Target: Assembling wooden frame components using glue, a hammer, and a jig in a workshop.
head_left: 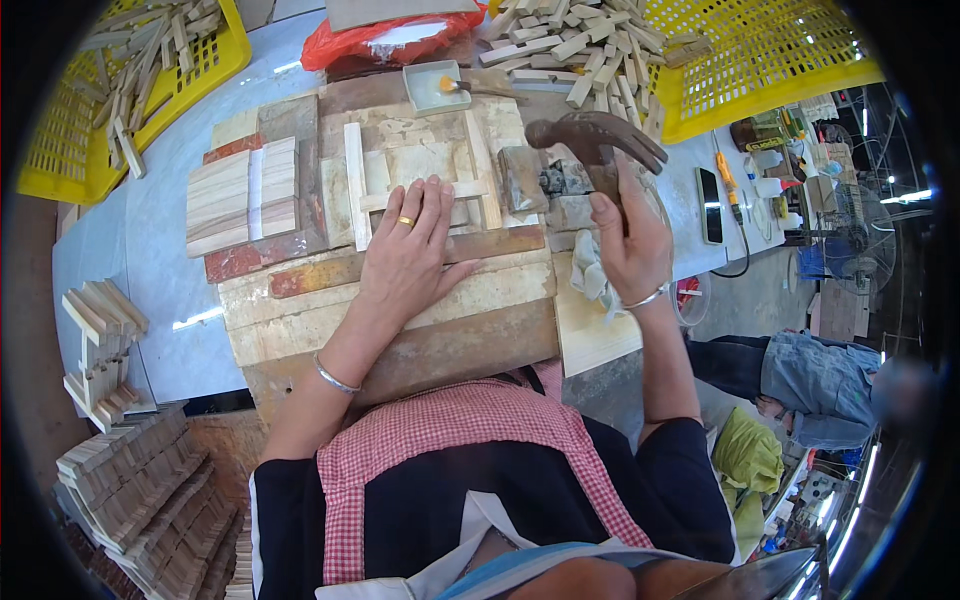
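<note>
My left hand (415, 245) lies flat, fingers stretched out, over the crosspiece of a small pale wooden frame (356, 185). The frame has two upright side strips and rests on a worn wooden work block (420, 300). My right hand (640, 245) is closed round the handle of a claw hammer (592, 133), raised to the right of the frame; its handle is mostly hidden by the hand. Between frame and hammer sits a worn block (520, 180). Beyond the frame, a shallow square dish (432, 92) holds a brush with a yellow part.
Striped wooden boards (240, 200) lie left of the frame. Yellow baskets (770, 65) and a heap of wood strips (600, 45) stand at the back. A phone (709, 205) lies right. Stacked wooden pieces (140, 480) stand lower left. Another person (815, 380) is at far right.
</note>
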The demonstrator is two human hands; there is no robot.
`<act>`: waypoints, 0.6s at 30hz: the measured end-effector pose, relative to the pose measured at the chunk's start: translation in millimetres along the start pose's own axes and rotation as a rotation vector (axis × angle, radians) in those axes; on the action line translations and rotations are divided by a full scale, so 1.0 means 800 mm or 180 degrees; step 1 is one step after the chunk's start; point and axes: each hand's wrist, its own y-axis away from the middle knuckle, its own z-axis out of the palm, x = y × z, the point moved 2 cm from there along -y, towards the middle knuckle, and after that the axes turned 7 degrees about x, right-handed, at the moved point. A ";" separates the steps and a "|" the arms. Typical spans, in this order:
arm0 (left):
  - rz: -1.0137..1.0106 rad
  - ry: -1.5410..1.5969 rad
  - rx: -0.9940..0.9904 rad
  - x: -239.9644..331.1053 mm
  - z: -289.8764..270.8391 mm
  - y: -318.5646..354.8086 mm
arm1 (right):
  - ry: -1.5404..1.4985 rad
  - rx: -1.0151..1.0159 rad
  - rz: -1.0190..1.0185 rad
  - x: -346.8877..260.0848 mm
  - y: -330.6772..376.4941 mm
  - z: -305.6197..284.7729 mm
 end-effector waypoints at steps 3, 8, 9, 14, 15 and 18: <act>0.0054 0.0014 0.0049 0.004 -0.004 -0.006 | 0.0384 -0.0352 -0.1007 0.032 0.041 0.048; -0.0002 0.0000 0.0011 0.001 -0.002 -0.001 | 0.0514 -0.0781 -0.0798 0.013 0.019 0.046; -0.0016 -0.0006 0.0008 -0.001 -0.002 -0.001 | 0.0272 -0.0305 -0.0846 0.007 0.018 0.042; -0.0107 0.0148 0.0099 0.009 -0.001 0.007 | 0.0429 -0.0649 -0.0596 0.013 0.045 0.067; -0.0084 0.0251 0.0172 0.009 0.001 0.002 | 0.0465 -0.0623 -0.0765 0.018 0.035 0.067; -0.0052 0.0175 0.0250 0.008 0.006 0.008 | -0.0094 -0.0557 -0.0831 -0.018 0.003 0.069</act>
